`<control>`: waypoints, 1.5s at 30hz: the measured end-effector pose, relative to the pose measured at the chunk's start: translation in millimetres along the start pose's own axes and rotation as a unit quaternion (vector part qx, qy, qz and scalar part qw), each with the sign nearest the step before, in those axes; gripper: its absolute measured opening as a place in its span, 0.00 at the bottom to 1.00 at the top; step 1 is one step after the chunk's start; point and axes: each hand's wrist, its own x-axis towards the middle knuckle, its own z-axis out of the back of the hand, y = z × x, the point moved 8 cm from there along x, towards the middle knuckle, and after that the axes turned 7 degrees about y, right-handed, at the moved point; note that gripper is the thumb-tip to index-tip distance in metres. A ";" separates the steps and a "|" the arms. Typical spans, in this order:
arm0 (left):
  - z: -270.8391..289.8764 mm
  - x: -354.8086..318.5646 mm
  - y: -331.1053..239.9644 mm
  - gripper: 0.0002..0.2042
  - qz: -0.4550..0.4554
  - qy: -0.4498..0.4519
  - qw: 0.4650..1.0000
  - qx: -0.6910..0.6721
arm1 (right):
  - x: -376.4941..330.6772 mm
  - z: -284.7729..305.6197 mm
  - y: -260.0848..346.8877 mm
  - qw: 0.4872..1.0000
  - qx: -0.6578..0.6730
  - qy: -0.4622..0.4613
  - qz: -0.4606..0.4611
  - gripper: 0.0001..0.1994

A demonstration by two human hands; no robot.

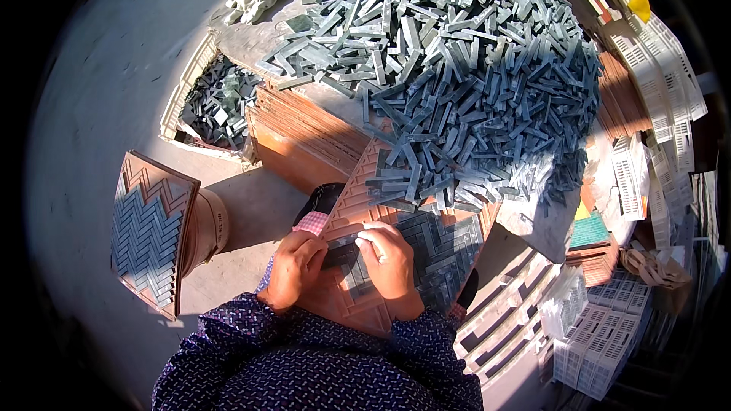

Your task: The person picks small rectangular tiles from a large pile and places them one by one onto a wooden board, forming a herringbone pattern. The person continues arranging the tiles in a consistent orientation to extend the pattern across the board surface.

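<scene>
Hands at the terracotta herringbone mould tray (358,209) on the lap: left hand (293,270) and right hand (388,259) both pinch one dark stone strip (340,253) over its grooves. Risk: the heaped grey-green strips (457,68) on the desk overhang the tray's top edge and could slide onto the set rows.

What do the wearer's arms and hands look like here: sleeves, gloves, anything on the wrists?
Both hands are bare: left hand, right hand, with no gloves. Both forearms are covered to the wrist by long sleeves of dark navy-purple fabric with a fine pale speckled print. No watch or bracelet shows at either wrist; whether there is a ring is too small to tell.
</scene>
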 end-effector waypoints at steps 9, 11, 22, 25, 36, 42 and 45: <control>-2.2 1.7 3.3 0.08 0.028 0.021 0.999 0.001 | -6.9 38.6 -24.0 0.996 0.003 -0.061 -0.058 0.05; -0.5 4.2 -0.6 0.10 0.049 0.029 0.998 0.007 | -5.2 40.2 -20.8 0.996 0.013 -0.071 -0.054 0.05; -5.9 4.3 9.7 0.11 0.088 0.030 0.996 0.000 | -8.6 36.9 -19.9 0.997 0.006 -0.055 -0.046 0.05; -5.4 5.2 13.8 0.11 0.102 0.038 0.993 -0.039 | -7.1 38.4 -21.1 0.997 0.014 -0.055 -0.051 0.05; -6.8 15.3 15.3 0.06 0.117 0.089 0.985 -0.088 | 42.7 22.1 -14.1 0.980 -0.169 0.013 0.099 0.11; 6.8 1.5 41.6 0.04 0.195 0.029 0.960 -0.200 | 41.6 33.7 6.2 0.997 -0.015 0.006 0.074 0.10; 17.7 5.8 44.8 0.04 0.184 0.017 0.969 -0.162 | 28.3 28.9 -18.8 0.986 0.149 0.056 -0.044 0.10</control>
